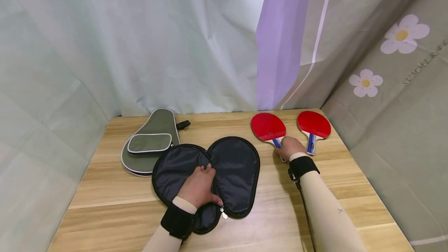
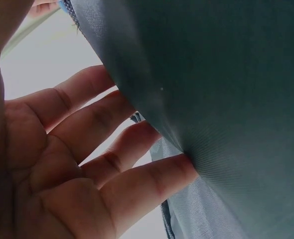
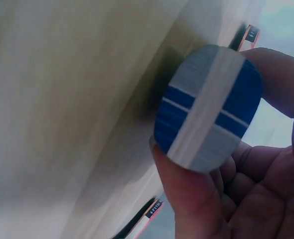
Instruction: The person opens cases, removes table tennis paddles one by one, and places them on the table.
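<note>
My right hand grips the handle of a red table tennis paddle, thumb and fingers on either side of its blue, grey and wood-coloured end. In the head view the paddle's red face is up, near the table's back edge. My left hand rests on a black zippered paddle case lying spread in two halves. In the left wrist view its nearly straight fingers touch the edge of the case's fabric. Its thumb lies near the metal zipper pulls.
A second red paddle lies right of my right hand. An olive-green paddle case with white piping and a front pocket lies at the back left, partly under the black case. Curtains hang behind the wooden table.
</note>
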`<state>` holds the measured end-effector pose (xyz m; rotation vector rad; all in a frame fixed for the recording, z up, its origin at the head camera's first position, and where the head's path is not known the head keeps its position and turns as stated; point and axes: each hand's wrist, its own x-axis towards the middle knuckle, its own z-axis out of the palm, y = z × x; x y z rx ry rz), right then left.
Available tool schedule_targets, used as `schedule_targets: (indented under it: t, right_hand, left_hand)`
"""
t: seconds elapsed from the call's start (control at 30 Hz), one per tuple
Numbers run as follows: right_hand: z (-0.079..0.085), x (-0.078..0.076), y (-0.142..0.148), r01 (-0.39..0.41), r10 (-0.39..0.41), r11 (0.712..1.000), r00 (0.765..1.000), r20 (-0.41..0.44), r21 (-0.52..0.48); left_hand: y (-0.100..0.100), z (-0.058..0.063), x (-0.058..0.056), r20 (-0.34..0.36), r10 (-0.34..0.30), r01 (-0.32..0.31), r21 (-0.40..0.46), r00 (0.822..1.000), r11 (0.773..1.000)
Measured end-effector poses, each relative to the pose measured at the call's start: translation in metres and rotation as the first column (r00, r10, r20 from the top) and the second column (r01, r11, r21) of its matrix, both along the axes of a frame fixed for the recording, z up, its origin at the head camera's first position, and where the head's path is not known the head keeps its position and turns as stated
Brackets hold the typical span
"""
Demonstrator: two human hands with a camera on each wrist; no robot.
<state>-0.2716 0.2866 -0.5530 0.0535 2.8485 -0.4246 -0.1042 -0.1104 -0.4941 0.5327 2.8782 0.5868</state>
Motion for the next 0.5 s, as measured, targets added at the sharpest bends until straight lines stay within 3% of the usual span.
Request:
schedule_targets:
  t: [0.07,0.17,0.27,0.3,0.4,0.5]
  right_hand:
    - [0.001,-0.002,0.001,-0.007,0.007,1.0,1.0,-0.006,0.002]
    - [0.029,0.009,-0.01,-0.005,0.005,1.0,1.0,0.002,-0.012]
    - [0.033,0.007,-0.01,0.0,0.0,1.0,1.0,-0.003,-0.008]
    - [0.032,0.005,-0.008,0.002,-0.002,1.0,1.0,-0.003,-0.007]
    - [0.006,-0.015,0.007,-0.002,0.002,1.0,1.0,-0.001,0.007]
    - [-0.001,-0.024,0.012,0.0,0.0,1.0,1.0,0.017,0.011]
  left_hand:
    - [0.001,0.001,0.0,0.005,0.004,-0.004,-0.007,1.0,1.0]
    - [0.001,0.0,0.0,0.006,0.006,-0.006,-0.011,1.0,1.0]
    - [0.001,-0.001,0.0,0.007,0.004,-0.004,-0.012,1.0,1.0]
    - [0.001,0.0,0.001,0.006,0.003,-0.003,-0.012,1.0,1.0]
    - [0.001,0.001,0.001,0.005,0.003,-0.003,-0.014,1.0,1.0]
    - [0.001,0.002,0.001,-0.001,0.001,-0.001,-0.015,1.0,1.0]
